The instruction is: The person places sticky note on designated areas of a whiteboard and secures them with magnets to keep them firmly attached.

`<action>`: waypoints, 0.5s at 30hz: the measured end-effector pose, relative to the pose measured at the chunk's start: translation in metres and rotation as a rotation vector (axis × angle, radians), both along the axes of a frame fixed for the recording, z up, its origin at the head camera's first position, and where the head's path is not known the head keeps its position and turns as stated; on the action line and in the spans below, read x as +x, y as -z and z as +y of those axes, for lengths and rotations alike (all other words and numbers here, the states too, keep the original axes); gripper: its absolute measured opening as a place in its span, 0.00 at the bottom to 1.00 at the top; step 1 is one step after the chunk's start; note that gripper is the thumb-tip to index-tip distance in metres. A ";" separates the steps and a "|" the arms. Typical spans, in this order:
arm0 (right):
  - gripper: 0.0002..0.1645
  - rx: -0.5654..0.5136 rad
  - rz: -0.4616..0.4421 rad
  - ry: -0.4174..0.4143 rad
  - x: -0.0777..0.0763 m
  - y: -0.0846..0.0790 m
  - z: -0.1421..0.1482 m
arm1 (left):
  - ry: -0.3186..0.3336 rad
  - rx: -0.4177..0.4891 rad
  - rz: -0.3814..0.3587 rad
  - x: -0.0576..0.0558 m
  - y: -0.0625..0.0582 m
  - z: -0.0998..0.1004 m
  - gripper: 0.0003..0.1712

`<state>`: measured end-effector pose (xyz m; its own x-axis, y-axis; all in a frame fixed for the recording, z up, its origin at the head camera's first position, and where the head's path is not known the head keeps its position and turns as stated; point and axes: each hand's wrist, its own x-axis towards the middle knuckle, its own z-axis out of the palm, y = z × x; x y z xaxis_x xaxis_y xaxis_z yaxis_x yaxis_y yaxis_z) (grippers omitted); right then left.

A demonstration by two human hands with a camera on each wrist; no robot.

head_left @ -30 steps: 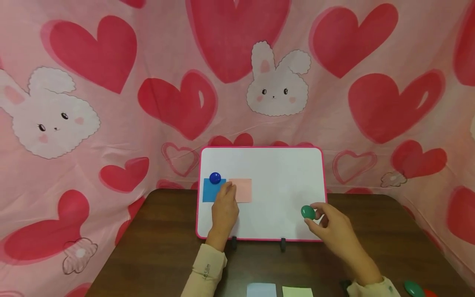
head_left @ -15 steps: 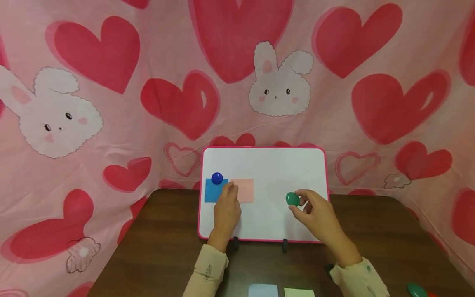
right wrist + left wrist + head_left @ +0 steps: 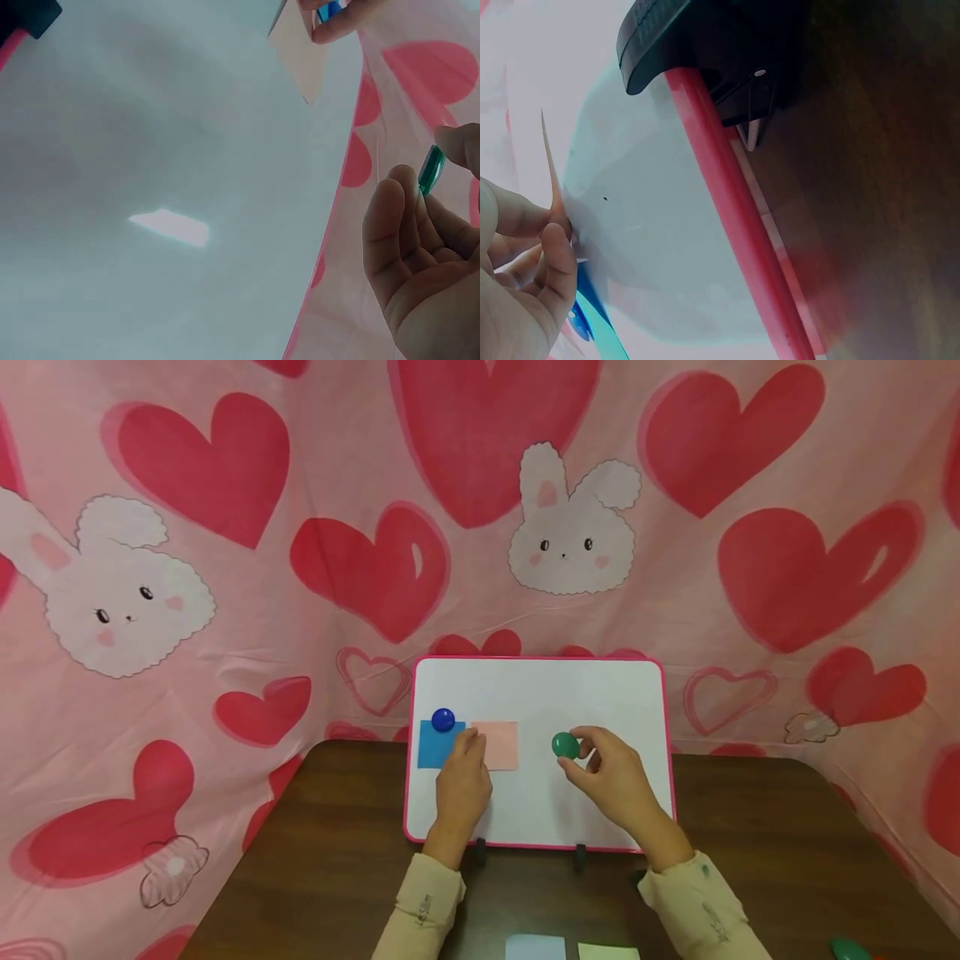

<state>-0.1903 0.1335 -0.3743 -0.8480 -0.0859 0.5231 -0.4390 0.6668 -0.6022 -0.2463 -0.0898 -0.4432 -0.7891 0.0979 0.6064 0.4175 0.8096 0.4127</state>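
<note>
My left hand (image 3: 463, 785) pinches a pink sticky note (image 3: 501, 745) by its left edge against the whiteboard (image 3: 540, 693). In the left wrist view the note (image 3: 551, 165) stands out edge-on from the fingertips. To its left, a blue sticky note (image 3: 435, 752) lies on the board under a round dark blue magnet (image 3: 443, 720). My right hand (image 3: 611, 777) holds a round green magnet (image 3: 565, 745) between thumb and fingers, in front of the board and right of the pink note. The right wrist view shows this magnet (image 3: 431, 170) from the side.
Black feet (image 3: 580, 857) support the pink-framed board on a dark wooden table (image 3: 337, 860). Near the front edge lie a pale blue note (image 3: 535, 947) and a pale green note (image 3: 607, 952). Another green magnet (image 3: 850, 949) sits at front right. A heart-and-rabbit cloth hangs behind.
My right hand has carried the green magnet left and upward across the board, closer to the pink note. The left hand keeps its place at that note. The head view has shifted slightly.
</note>
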 end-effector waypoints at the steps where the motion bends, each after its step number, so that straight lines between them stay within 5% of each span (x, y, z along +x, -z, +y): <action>1: 0.25 0.002 -0.004 -0.002 -0.002 -0.001 -0.002 | 0.000 0.000 0.002 0.000 0.000 0.000 0.23; 15: 0.26 0.025 -0.006 0.011 -0.024 -0.002 -0.025 | -0.016 -0.015 -0.008 0.001 -0.001 0.001 0.23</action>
<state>-0.2145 0.1090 -0.3721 -0.8523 -0.0894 0.5154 -0.4276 0.6866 -0.5880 -0.2457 -0.0889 -0.4427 -0.7953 0.0943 0.5988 0.4015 0.8221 0.4037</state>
